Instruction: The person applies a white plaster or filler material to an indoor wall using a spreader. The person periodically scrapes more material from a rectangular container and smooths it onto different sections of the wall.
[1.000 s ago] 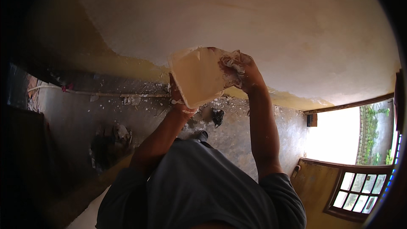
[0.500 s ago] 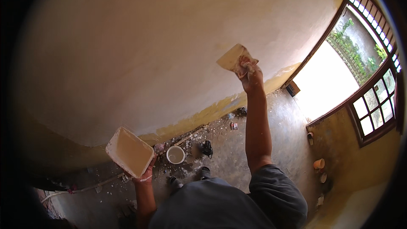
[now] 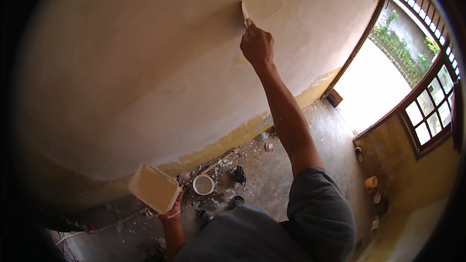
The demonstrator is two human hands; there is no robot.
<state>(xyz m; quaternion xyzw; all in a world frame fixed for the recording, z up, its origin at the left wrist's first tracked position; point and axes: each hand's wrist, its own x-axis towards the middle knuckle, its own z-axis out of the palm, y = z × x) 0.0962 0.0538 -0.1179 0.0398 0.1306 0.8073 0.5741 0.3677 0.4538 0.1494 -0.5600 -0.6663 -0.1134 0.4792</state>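
My left hand (image 3: 174,209) grips the side of a shallow rectangular tub (image 3: 154,188) with pale, smooth filler in it. Raised to the wall (image 3: 165,58), my right hand (image 3: 257,44) is closed round a flat scraper (image 3: 244,12), seen nearly edge-on, whose blade meets or nearly meets the wall. The wall carries a whitish coat with a yellow band along its foot. To the right of the scraper a thin raised outline of wet filler (image 3: 280,0) marks the surface.
A white bucket (image 3: 203,185) stands on the debris-strewn floor, with a black bag (image 3: 238,175) beside it. A cardboard box (image 3: 334,98) sits by the open doorway (image 3: 374,82). An orange pot (image 3: 371,182) lies by the right wall.
My right hand has moved up and to the left, and the scraper has turned from broadside to edge-on at the wall. The tub has shifted slightly down and right. A filler outline now shows.
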